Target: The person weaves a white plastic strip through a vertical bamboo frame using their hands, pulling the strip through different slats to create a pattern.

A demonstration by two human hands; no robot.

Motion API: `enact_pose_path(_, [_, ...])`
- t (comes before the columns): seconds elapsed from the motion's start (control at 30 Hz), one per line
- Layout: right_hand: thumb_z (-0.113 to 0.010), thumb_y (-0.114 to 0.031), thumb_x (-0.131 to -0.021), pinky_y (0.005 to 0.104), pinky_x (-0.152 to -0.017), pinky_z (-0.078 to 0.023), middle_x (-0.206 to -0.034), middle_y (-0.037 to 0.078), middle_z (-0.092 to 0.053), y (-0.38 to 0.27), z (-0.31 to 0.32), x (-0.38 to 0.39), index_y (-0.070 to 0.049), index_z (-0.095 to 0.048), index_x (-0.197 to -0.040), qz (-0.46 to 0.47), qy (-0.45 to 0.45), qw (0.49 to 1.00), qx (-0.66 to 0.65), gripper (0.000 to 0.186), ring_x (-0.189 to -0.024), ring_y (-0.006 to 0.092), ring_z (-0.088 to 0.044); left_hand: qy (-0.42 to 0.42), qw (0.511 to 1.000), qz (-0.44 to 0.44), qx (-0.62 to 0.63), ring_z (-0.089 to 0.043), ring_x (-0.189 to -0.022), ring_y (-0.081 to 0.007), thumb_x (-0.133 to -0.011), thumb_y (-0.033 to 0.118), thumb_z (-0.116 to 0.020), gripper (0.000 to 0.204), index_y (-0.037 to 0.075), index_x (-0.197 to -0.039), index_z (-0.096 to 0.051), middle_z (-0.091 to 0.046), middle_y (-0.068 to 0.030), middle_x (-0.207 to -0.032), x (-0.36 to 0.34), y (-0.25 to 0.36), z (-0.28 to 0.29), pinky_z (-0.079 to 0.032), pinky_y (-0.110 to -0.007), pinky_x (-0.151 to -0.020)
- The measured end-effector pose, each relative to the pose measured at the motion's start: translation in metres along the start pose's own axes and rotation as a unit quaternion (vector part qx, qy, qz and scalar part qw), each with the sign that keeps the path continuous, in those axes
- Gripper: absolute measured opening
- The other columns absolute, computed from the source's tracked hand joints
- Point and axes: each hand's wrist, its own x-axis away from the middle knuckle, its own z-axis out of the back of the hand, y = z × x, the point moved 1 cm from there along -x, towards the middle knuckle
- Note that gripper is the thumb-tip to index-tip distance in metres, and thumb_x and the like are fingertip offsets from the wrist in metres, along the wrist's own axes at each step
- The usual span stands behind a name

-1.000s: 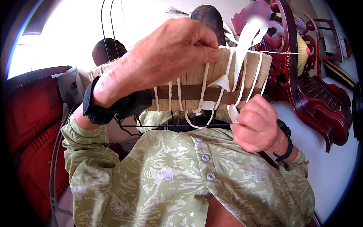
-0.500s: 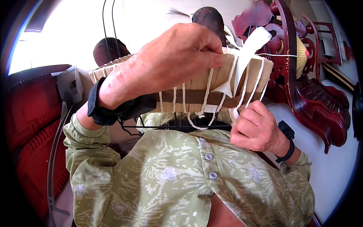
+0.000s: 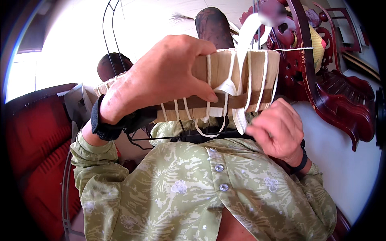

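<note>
Left fingers [image 3: 204, 47] grip corded, grained tan block [image 3: 220, 66]; right fingers [image 3: 290, 116] curl closed beside flat white ribbon [image 3: 240, 119].

Left hand [image 3: 171, 74] masks part of the corded block [image 3: 220, 66]; its fingertips, beyond the top edge, hidden. Right hand [image 3: 279, 130] slightly blurred; contact with the white ribbon [image 3: 242, 44] hard to judge. Round blur [image 3: 272, 13] obscures ribbon's upper loop. Red seat [image 3: 40, 172] cut off leftward.

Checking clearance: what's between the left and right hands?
In the head view, between the left hand and right hand: part of the pale slatted bundle, its brown band, white cords and a white ribbon.
</note>
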Motion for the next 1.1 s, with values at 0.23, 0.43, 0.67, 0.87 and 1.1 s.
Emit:
enact_pose_path(0.23, [-0.086, -0.021, -0.083, 0.0332, -0.051, -0.045, -0.072, 0.003, -0.064, -0.007, -0.005, -0.019, -0.008, -0.069, -0.089, -0.186, 0.045, 0.979, 0.073, 0.022, -0.056, 0.0172, -0.062, 0.057, 0.997, 0.048, -0.003, -0.07, -0.074, -0.0118, -0.069, 0.014, -0.092, 0.047, -0.006, -0.105, -0.07, -0.074, -0.007, -0.082, -0.01, 0.004, 0.027, -0.057, -0.027, -0.069])
enact_pose_path(0.43, [-0.087, -0.019, -0.078, 0.0345, -0.058, -0.05, -0.08, 0.005, -0.064, 0.016, 0.0, -0.063, -0.007, -0.071, -0.096, -0.141, 0.077, 0.978, 0.132, 0.027, -0.064, 0.0219, -0.064, 0.114, 0.991, 0.064, -0.017, -0.071, -0.071, -0.011, -0.073, 0.016, -0.09, 0.042, -0.004, -0.105, -0.071, -0.076, -0.0083, -0.082, -0.012, 0.008, 0.039, -0.057, -0.027, -0.066])
enact_pose_path(0.67, [-0.085, -0.013, -0.079, 0.0369, -0.059, -0.049, -0.078, 0.007, -0.061, 0.039, -0.008, -0.076, -0.005, -0.067, -0.082, -0.072, 0.054, 0.992, 0.092, 0.021, -0.067, 0.0258, -0.063, 0.101, 0.989, 0.104, 0.016, -0.068, -0.069, -0.0095, -0.074, 0.017, -0.09, 0.038, -0.002, -0.101, -0.071, -0.074, -0.0057, -0.079, -0.011, -0.007, 0.033, -0.055, -0.027, -0.064])
enact_pose_path(0.87, [-0.08, -0.011, -0.086, 0.0367, -0.054, -0.046, -0.073, 0.007, -0.06, 0.043, -0.013, -0.063, -0.005, -0.065, -0.081, -0.17, 0.038, 0.984, 0.021, 0.018, -0.059, 0.0252, -0.059, 0.088, 0.986, 0.141, 0.004, -0.067, -0.068, -0.0096, -0.073, 0.013, -0.088, 0.034, -0.003, -0.099, -0.072, -0.074, -0.0059, -0.08, -0.013, -0.001, 0.03, -0.055, -0.027, -0.064])
enact_pose_path(1.1, [-0.08, -0.011, -0.086, 0.0353, -0.056, -0.047, -0.08, 0.007, -0.064, 0.037, -0.011, -0.055, -0.005, -0.065, -0.088, -0.228, 0.019, 0.973, -0.032, 0.017, -0.063, 0.0233, -0.063, 0.1, 0.981, 0.153, 0.059, -0.069, -0.071, -0.0096, -0.074, 0.01, -0.087, 0.033, -0.003, -0.1, -0.071, -0.075, -0.0066, -0.081, -0.008, 0.001, 0.017, -0.056, -0.027, -0.065])
